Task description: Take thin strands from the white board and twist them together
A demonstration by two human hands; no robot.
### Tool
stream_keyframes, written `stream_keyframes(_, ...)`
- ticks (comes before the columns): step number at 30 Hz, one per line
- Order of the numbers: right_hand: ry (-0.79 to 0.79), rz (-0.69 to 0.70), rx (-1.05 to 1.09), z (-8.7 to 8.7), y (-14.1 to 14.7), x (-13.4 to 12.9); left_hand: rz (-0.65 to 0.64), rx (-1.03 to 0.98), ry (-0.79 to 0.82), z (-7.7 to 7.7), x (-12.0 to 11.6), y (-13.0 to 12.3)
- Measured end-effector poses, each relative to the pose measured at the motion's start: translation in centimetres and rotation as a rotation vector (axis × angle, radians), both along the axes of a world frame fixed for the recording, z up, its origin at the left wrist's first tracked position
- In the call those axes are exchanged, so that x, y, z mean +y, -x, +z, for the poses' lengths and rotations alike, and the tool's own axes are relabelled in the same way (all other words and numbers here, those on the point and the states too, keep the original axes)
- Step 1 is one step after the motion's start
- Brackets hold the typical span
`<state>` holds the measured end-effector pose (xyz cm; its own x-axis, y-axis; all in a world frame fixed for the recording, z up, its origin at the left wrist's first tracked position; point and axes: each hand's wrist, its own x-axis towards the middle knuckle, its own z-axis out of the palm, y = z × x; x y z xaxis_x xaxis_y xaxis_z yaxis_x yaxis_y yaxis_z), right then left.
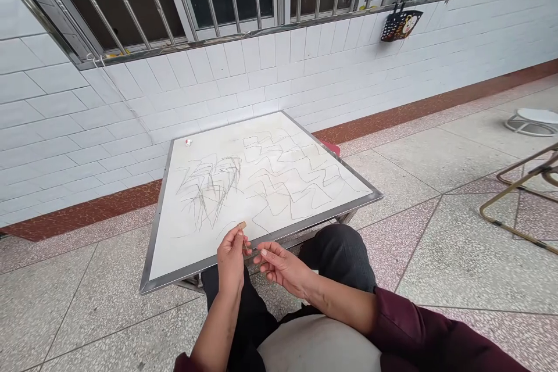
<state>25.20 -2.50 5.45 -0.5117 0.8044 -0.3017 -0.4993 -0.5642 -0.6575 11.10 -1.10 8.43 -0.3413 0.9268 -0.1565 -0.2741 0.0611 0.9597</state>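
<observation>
Over the near edge of a white-topped table (257,209), my left hand (232,256) pinches a small flat tan piece (242,225) and a thin wire-like strand between thumb and fingers. Just right of it is my right hand (279,267), its thumb brought against the forefinger and the other fingers curled; whatever lies in that pinch is too fine to make out. On the tabletop's left lies a tangled pile of thin dark strands (213,183). Separate strands bent into zigzags (296,177) are spread over the right half.
A small white and red object (188,142) lies at the table's far left corner. Behind stands a white tiled wall (244,81) with a barred window. A patterned bag (401,24) hangs from the bars. To the right are a folding metal frame (492,221) and a round white stool (534,117).
</observation>
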Motion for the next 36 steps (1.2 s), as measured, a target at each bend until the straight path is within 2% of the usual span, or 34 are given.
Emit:
stream_keyframes(4, -0.075, -0.054, -0.046, -0.5, -0.2, 0.8, -0.025, -0.064, 0.021, -0.5, 2.7, -0.1)
stream_keyframes(10, -0.360, -0.031, -0.279, -2.4, -1.2, 1.8, -0.048, -0.190, 0.026, -1.4, 6.8, -0.2)
stream_keyframes(16, -0.458, -0.006, -0.442, -4.8, -2.8, 2.2, -0.036, -0.177, 0.125, -3.6, 10.0, -0.1)
stream_keyframes(20, -0.419, -0.028, -0.509, -6.5, -4.0, 2.5, -0.025, -0.092, 0.154, -4.8, 10.7, -0.3)
stream_keyframes(26, -0.320, -0.064, -0.574, -9.0, -5.0, 2.5, -0.063, 0.092, 0.164, -5.2, 10.5, -0.4)
stream_keyframes(36, -0.329, -0.045, -0.640, -10.7, -4.7, 2.4, -0.063, 0.438, 0.087, -6.3, 10.3, 0.0)
